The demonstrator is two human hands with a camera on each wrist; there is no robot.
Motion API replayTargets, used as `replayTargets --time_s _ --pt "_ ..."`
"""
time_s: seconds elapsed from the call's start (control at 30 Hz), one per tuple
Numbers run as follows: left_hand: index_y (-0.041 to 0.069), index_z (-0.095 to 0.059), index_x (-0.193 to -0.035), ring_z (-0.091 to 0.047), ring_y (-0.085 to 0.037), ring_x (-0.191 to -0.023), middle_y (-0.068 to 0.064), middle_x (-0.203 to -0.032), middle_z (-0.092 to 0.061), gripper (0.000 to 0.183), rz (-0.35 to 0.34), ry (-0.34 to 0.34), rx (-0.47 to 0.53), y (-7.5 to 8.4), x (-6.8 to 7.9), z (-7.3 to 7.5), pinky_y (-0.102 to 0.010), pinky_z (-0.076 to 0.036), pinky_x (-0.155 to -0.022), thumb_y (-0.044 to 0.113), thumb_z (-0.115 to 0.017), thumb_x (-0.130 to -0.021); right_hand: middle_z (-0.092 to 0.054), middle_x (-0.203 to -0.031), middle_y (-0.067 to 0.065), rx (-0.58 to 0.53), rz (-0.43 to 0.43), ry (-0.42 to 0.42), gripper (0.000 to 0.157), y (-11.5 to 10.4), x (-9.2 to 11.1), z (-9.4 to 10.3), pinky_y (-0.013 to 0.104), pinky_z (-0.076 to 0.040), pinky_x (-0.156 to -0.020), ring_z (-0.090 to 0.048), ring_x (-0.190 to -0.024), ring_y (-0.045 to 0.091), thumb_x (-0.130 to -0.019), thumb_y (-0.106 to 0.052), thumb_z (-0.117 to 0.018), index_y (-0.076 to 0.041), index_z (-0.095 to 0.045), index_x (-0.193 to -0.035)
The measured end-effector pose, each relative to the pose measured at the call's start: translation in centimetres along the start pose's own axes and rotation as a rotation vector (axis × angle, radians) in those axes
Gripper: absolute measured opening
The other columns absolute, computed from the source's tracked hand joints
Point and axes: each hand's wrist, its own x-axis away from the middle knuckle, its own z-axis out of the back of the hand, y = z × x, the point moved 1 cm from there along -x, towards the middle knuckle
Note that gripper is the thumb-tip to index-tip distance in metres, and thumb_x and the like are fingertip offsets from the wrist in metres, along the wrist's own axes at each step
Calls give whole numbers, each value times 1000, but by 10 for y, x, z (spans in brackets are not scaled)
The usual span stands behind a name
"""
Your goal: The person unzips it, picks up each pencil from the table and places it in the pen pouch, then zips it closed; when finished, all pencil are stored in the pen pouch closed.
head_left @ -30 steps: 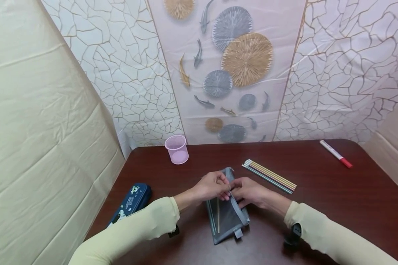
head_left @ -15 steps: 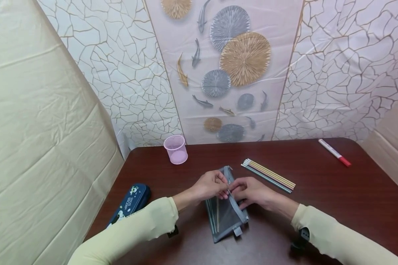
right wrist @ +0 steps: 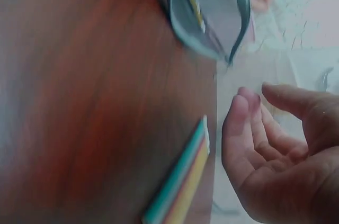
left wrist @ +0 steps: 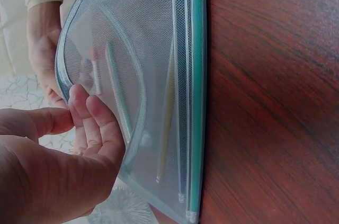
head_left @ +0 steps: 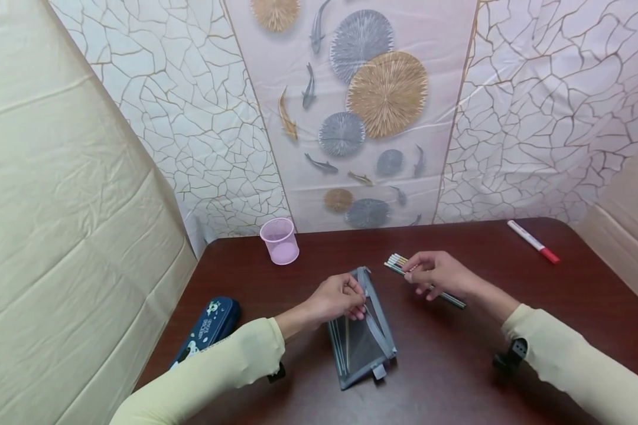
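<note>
The left hand (head_left: 334, 298) pinches the edge of the grey mesh pouch (head_left: 363, 349), which lies mid-table, mouth parted, with slim pencils (left wrist: 196, 97) inside; across from it, the right hand (head_left: 440, 274) hovers at the loose pencils (right wrist: 183, 176) near that pouch, thumb and fingertips apart; further out on the dark table (head_left: 430, 366), 1 pink cup (head_left: 283, 251) stands towards the back, 1 red-capped marker (head_left: 533, 241) lies far right, 1 blue case (head_left: 212, 327) at left

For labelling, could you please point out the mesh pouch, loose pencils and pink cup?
Mesh pouch (head_left: 364, 343), head view: mesh panel.
Loose pencils (right wrist: 180, 181), right wrist view: shafts.
Pink cup (head_left: 282, 247), head view: wall.
</note>
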Motion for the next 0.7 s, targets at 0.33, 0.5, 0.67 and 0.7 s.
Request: replayTargets --time_s 0.33,0.5,0.67,0.7 --pt "2 -61 -108 -73 -16 -69 -11 -86 -76 11 -9 -28 13 -2 -2 -2 -48 -67 -83 4 -68 -100 -70 -94 9 417 68 96 28 22 -20 36 29 -47 -63 -56 -78 17 -96 -14 -75 -4 -74 -121" --pt "2 -61 -106 -73 -15 -68 -9 -84 -75 8 -6 -33 10 -1 -2 -3 -44 -68 -78 2 -67 -100 -67 -100 15 385 94 63 35 34 -28 46 30 -52 -62 -60 -84 22 -94 -5 -74 -3 -69 -129" --pt "3 -61 -106 -73 -15 -68 -8 -83 -74 8 -3 -35 5 -1 -3 -3 -46 -68 -80 3 -66 -101 -66 -120 26 289 111 -23 44 50 -39 56 36 -61 -66 -66 -100 29 -98 -3 -70 -1 -61 -140" --pt "3 -61 -106 -73 -15 -68 -8 -82 -74 8 -5 -36 4 -1 -3 -3 -45 -68 -79 3 -66 -101 -66 -121 26 280 114 -32 45 52 -41 58 37 -61 -67 -66 -101 29 -98 -3 -70 -2 -60 -142"
